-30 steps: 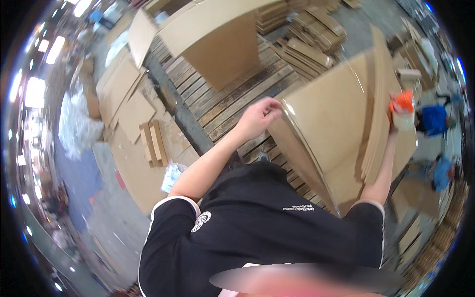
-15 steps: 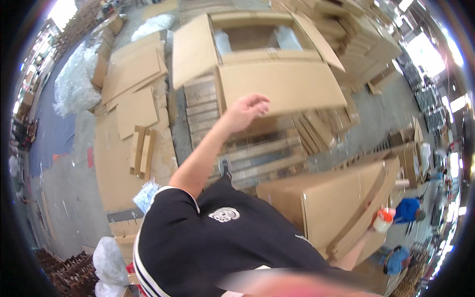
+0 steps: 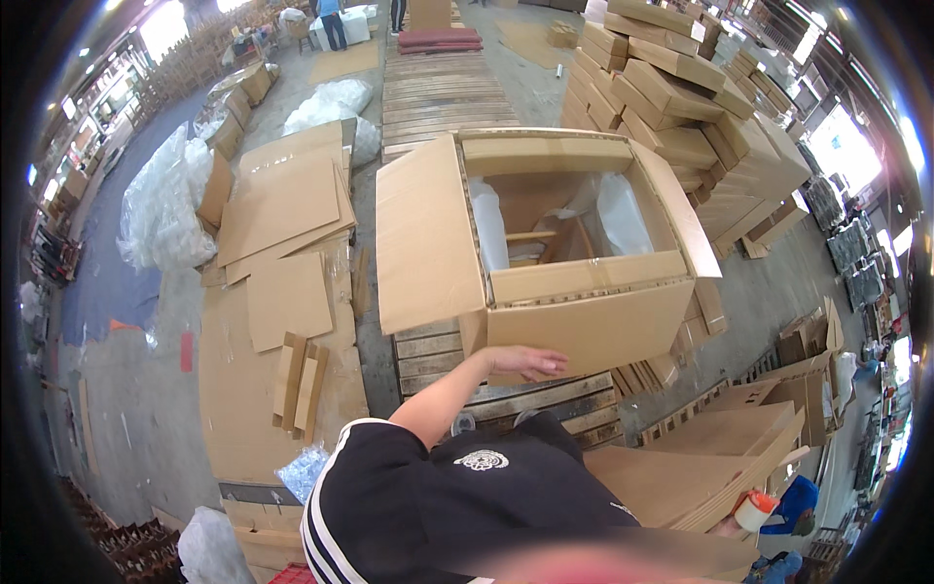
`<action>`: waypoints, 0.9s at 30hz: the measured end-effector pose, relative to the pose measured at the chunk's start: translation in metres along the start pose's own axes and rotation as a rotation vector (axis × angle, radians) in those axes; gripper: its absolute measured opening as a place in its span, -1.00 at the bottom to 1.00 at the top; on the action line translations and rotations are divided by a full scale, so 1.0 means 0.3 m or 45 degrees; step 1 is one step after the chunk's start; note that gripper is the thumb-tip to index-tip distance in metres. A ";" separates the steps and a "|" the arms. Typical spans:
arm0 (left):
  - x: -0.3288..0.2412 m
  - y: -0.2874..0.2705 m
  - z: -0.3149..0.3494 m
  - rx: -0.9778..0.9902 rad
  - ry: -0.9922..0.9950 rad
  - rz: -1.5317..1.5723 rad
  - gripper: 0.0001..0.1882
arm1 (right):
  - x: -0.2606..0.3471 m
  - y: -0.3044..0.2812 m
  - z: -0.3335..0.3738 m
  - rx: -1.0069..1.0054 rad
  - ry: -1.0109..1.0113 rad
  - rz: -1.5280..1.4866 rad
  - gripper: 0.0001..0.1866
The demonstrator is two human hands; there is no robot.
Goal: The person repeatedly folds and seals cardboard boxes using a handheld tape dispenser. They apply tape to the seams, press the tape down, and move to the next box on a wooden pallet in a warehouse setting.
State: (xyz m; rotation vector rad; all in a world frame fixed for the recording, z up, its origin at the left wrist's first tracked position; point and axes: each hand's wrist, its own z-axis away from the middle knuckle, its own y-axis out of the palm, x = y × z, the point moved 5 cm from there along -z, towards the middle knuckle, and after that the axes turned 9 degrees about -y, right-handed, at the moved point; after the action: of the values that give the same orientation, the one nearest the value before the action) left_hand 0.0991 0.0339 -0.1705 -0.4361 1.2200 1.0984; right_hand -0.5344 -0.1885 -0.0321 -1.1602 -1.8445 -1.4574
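A large open cardboard box (image 3: pixel 584 326) stands on wooden pallets ahead of me, its flaps folded outward. White padding (image 3: pixel 623 214) lines its inner sides, and wooden furniture parts (image 3: pixel 559 241) show inside. My left hand (image 3: pixel 530 362) is at the lower edge of the box's near flap, palm down with fingers stretched out. Whether it touches the cardboard I cannot tell. At the lower right, my right hand (image 3: pixel 728 527) is closed on an orange-and-white tape dispenser (image 3: pixel 754 510); the cardboard beside it hides part of that hand.
Flat cardboard sheets (image 3: pixel 282 209) and narrow cardboard strips (image 3: pixel 300 384) lie on the left. Stacked cartons (image 3: pixel 681 97) rise at the far right. Another large carton (image 3: pixel 700 462) stands at my right side. Clear plastic wrap (image 3: pixel 165 209) is heaped farther left. People (image 3: pixel 331 24) stand in the background.
The view has tilted up, showing more of the box and its contents. My left hand has opened out and come to the near flap's lower edge. The tape dispenser stays in my right hand.
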 end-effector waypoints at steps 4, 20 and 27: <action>0.029 -0.015 -0.020 -0.007 -0.042 -0.034 -0.13 | -0.182 0.170 -0.179 0.128 -0.059 0.026 -0.36; 0.022 -0.050 0.027 -0.532 -0.275 0.223 -0.37 | -1.301 1.974 -0.420 1.316 0.653 0.465 -0.68; -0.327 0.026 0.018 -0.980 -0.321 0.397 -0.53 | -1.392 1.903 -0.383 1.260 0.958 0.159 -0.78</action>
State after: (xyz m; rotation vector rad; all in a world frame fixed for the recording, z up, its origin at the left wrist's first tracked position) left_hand 0.1004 -0.0007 -0.0781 -0.6720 0.6152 1.8342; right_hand 0.1524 -0.3928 -0.0451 -0.1761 -1.5390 -0.5757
